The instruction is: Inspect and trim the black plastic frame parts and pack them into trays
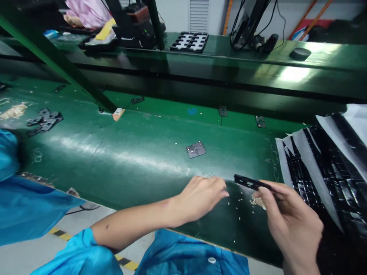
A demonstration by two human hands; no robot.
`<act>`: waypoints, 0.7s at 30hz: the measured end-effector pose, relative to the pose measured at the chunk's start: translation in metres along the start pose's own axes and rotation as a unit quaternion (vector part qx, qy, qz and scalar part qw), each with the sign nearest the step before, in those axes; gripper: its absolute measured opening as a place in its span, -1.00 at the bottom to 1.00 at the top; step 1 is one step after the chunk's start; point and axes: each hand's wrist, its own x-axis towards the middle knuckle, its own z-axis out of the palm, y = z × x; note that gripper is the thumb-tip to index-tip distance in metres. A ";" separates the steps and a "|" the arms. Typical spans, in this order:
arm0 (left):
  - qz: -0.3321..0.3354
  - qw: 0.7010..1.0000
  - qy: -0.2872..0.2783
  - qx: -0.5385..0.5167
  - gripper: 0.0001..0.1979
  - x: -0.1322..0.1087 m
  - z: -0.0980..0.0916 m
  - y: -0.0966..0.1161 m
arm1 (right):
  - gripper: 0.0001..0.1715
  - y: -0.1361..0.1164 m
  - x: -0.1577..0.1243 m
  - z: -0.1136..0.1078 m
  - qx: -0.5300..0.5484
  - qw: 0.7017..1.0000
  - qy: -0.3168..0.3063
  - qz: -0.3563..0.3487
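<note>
Hands meet low over a green belt (137,152) that runs across the view. The right hand (289,221) is closed in a pinch on a thin black part (250,183). Thumb and fingers clamp its right end, so that the part juts leftward, nearly level and just above the belt. The left hand (200,198) lies palm down just beside the free end of the part, its fingers loosely bent and relaxed. Nothing shows in its grip, and whether its fingertips touch the part cannot be told. A blue sleeve (86,252) covers the upper left arm.

Pale crumbs (256,201) are scattered on the belt under the right hand's fingers. Farther up the belt, well apart from both hands, a small grey metal plate (196,149) lies flat. At the right edge, near the right hand, a stack of black trays (338,179) is fanned out with white sheets (314,172) between the layers. Far to the left a cluster of black pieces (44,120) sits on the belt.
</note>
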 end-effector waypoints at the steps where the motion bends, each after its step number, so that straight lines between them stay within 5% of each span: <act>1: -0.048 0.998 0.034 -0.037 -0.76 -0.004 -0.005 -0.004 | -0.87 -0.008 0.006 0.004 0.008 0.999 -0.041 0.001; 3: -0.104 0.983 0.092 -0.117 -0.65 -0.010 -0.013 -0.013 | -0.88 -0.022 0.020 0.013 0.026 0.992 -0.123 -0.006; 7: -0.136 0.956 0.110 -0.235 -0.87 -0.014 -0.026 -0.029 | -0.84 -0.035 0.043 0.038 0.053 0.973 -0.222 -0.028; 14: -0.258 0.947 0.049 -0.188 -0.87 -0.007 -0.040 -0.066 | -0.78 -0.019 0.080 0.085 -0.041 0.967 -0.243 -0.073; 17: -0.214 0.970 0.015 -0.117 -0.87 -0.010 -0.042 -0.072 | -0.85 -0.022 0.103 0.114 -0.061 0.959 -0.254 -0.106; 21: -0.100 0.992 0.075 -0.018 -0.93 -0.019 -0.041 -0.076 | -0.87 -0.031 0.125 0.153 -0.068 0.930 -0.330 -0.149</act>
